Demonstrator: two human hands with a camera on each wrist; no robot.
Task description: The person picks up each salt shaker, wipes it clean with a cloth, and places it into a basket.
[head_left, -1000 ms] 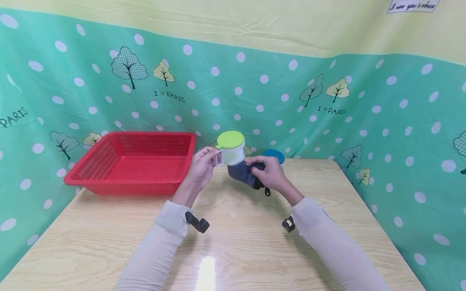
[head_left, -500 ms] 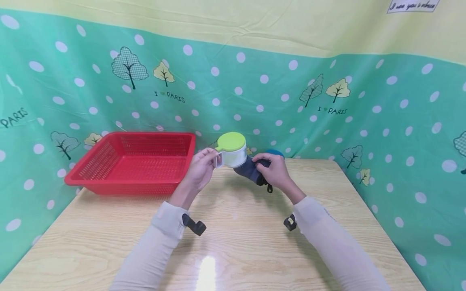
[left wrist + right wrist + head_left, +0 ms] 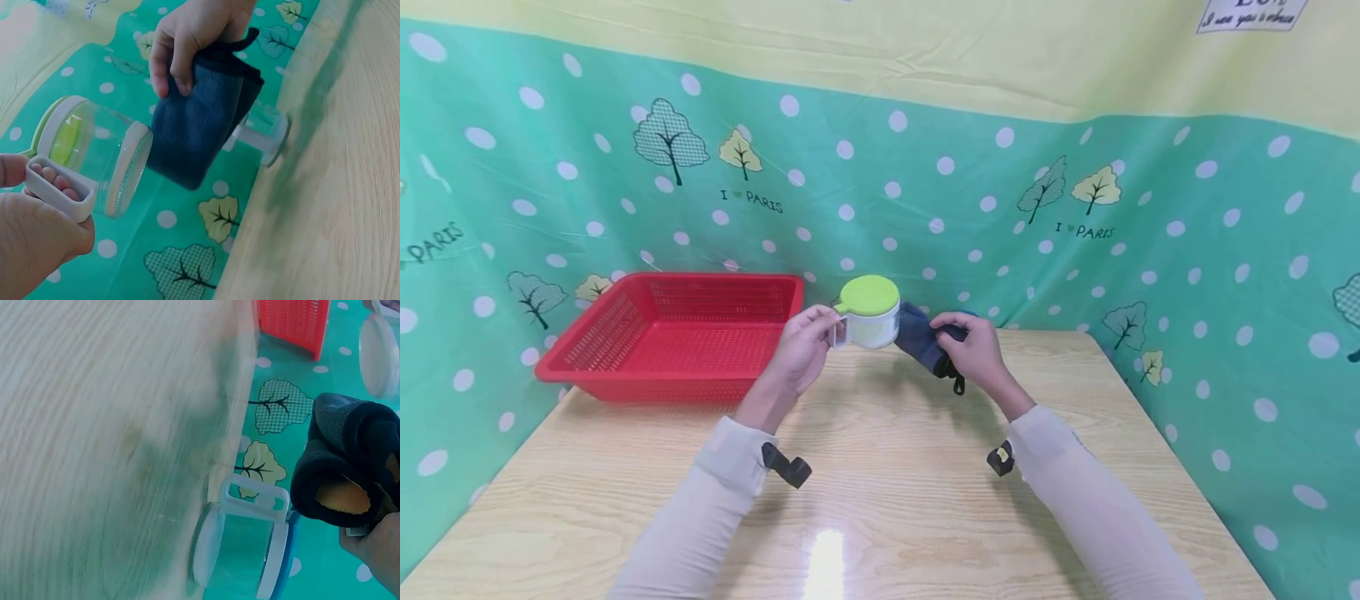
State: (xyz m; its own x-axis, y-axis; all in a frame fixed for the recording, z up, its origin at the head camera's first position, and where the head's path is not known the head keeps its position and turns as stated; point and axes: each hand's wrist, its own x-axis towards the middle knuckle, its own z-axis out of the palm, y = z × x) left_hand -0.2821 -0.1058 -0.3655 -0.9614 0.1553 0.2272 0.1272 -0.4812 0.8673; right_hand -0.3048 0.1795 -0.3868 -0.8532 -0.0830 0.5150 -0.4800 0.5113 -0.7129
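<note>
My left hand pinches the handle of a clear, jar-like container with a green lid, holding it above the table. In my right hand is a folded dark blue cloth, gripped between thumb and fingers. The cloth, with a black edge and small loop, hangs just right of the container's base in the left wrist view; whether they touch I cannot tell. Behind the right hand, a second clear container with a handle and blue lid stands on the table, mostly hidden in the head view.
A red perforated plastic basket stands at the table's back left, close to my left hand. Green and yellow patterned fabric hangs behind the wooden table and along its sides.
The left hand has drawn the green-lidded container slightly left. My right hand has moved a little right with the cloth, which was under the container's base and now sits to its right.
</note>
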